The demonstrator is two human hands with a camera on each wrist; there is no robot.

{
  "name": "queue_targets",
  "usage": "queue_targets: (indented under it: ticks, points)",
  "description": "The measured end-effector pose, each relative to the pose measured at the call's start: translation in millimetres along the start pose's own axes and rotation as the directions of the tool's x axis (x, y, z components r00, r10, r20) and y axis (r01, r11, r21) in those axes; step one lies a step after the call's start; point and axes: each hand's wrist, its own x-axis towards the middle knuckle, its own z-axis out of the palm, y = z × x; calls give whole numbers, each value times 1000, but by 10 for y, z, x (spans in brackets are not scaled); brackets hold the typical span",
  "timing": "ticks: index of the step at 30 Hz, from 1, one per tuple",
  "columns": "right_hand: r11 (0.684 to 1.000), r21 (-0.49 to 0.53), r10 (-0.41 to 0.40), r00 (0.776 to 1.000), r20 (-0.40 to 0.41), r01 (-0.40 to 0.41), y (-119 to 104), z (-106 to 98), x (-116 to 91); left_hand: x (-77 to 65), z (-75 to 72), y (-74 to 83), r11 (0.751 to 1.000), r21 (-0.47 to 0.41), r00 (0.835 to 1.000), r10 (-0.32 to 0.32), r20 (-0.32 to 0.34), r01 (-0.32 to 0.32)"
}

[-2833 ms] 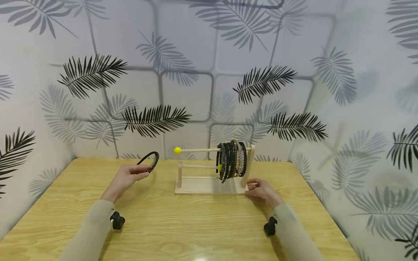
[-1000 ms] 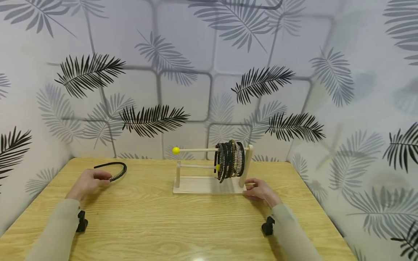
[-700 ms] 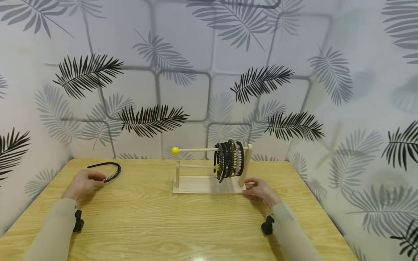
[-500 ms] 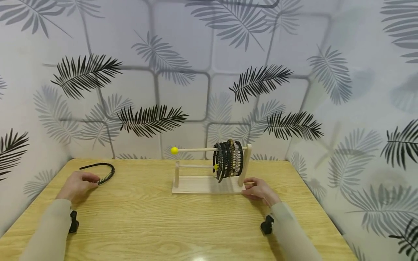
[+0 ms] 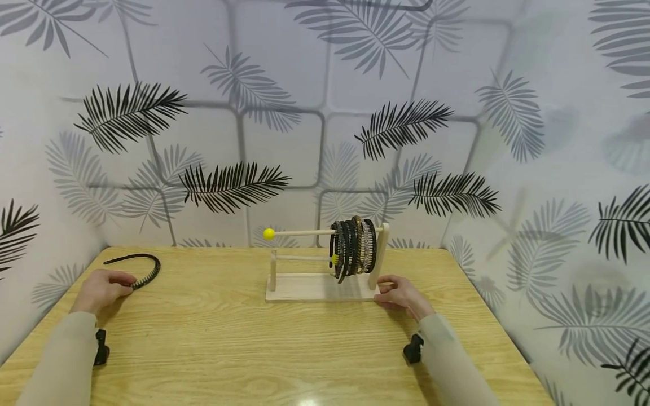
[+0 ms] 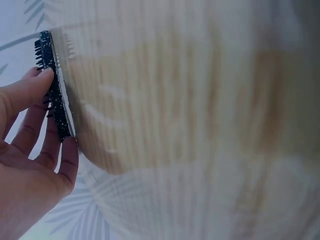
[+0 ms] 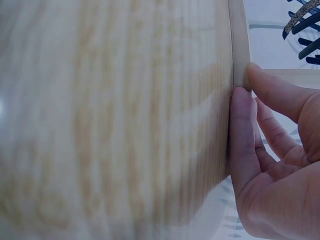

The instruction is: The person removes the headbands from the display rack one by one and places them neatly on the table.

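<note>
At the left of the table, my left hand [image 5: 101, 288] pinches one side of a black toothed headband [image 5: 150, 276] between thumb and fingers. In the left wrist view the headband [image 6: 59, 107] is dark and glittery, with its edge right at the tabletop. Toward the table's middle stands a wooden headband rack [image 5: 299, 288] with two rods tipped by yellow balls. Several dark, brown and pale headbands [image 5: 350, 248] hang bunched at the upper rod's right end. My right hand [image 5: 403, 294] grips the rack's right end, thumb on the base [image 7: 241, 55] and fingers against its side.
The wood-grain table [image 5: 228, 349] spreads in front of the rack and between the hands. A wall covering [image 5: 294, 146] with leaf prints rises behind the table's back edge and along its sides. Each wrist carries a small black mount [image 5: 413, 348].
My left hand has carried the headband leftward and down from beside the rack to the table's left side. The right hand stays at the rack's end; the whole view has shifted slightly.
</note>
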Motion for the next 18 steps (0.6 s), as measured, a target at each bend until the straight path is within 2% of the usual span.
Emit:
queue_targets:
  ticks: [10,14,18]
  points:
    - [1000,0,-1,1000,-1,1,-12,-5,-2,-27,-36,-27,998,-28,998,-52,-21,51]
    - [1000,0,1,1000,-1,-1,-12,-4,-4,-52,-40,12,997,-44,997,-67,-34,66]
    - [1000,-3,11,1000,-6,-11,-16,-1,2,-67,-21,95,996,-68,995,-67,-77,62]
